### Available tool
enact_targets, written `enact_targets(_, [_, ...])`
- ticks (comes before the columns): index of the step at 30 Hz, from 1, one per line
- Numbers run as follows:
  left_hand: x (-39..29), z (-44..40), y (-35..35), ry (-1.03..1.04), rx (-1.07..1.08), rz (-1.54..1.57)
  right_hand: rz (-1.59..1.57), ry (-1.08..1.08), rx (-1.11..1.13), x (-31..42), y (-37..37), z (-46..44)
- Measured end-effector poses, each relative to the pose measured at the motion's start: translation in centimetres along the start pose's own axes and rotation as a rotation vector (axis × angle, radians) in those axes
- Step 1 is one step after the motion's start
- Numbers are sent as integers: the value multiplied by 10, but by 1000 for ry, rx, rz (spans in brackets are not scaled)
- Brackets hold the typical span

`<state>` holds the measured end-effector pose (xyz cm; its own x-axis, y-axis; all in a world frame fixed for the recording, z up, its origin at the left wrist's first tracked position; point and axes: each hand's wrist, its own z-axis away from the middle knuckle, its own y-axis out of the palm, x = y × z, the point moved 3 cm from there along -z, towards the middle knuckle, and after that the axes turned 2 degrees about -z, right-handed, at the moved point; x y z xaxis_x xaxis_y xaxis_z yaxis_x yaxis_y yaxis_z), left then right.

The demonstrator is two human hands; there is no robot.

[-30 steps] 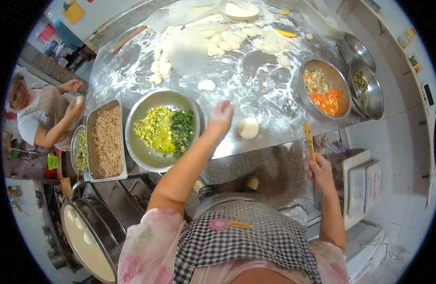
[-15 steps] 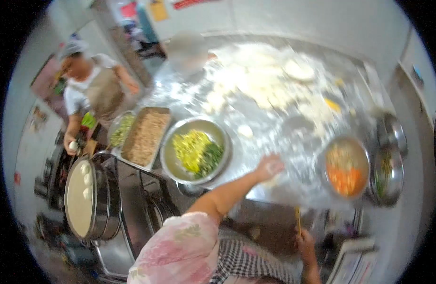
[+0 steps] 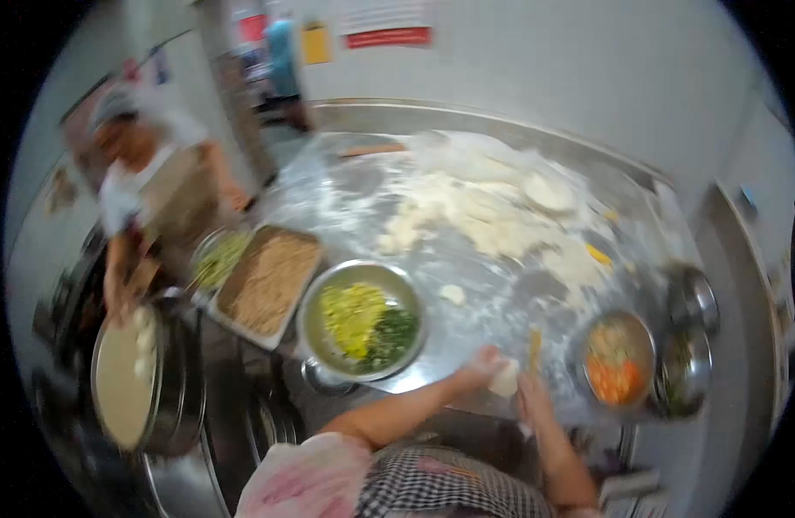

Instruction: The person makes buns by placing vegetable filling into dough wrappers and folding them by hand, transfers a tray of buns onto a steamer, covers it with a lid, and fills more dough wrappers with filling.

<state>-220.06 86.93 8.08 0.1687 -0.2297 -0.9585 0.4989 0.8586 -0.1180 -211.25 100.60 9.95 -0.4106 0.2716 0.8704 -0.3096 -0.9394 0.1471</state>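
At the table's near edge, my left hand (image 3: 481,369) grips a flat, pale dough wrapper (image 3: 504,380) by its left side. Just right of it is my right hand (image 3: 536,404), closed around a thin yellowish stick (image 3: 535,347) that points up and away from me. The two hands nearly meet at the wrapper. Left of them stands a steel bowl (image 3: 419,315) with yellow and green chopped filling (image 3: 363,324). A small dough piece (image 3: 452,294) lies on the floured table beyond my hands.
A tray (image 3: 272,341) of brown filling and a bowl of green filling (image 3: 223,259) stand left. To the right are a bowl with orange filling (image 3: 620,367) and steel bowls (image 3: 691,298). Floured dough (image 3: 475,216) covers the back. A co-worker (image 3: 156,181) reaches into a steamer (image 3: 121,388).
My left hand has lifted the wrapper from the table edge. My right hand has come up with the stick to meet it. The co-worker's hand has moved down onto the steamer. The view has shifted.
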Motion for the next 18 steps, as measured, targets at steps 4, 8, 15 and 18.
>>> enact_targets(4, [-32, -1, -20, -42, 266, 621, -73, -296, 126, 53, 14, -3])
enact_targets(8, [-57, -11, 24, 740, 163, -582, 494, -407, -81, 79, 8, 10])
enact_targets(15, [-44, -39, 83, 113, 345, 259, 459, -525, -676, 72, -173, 49])
enact_targets(18, [-76, -34, 118, -72, 401, 445, 191, -209, -733, 83, -265, 91])
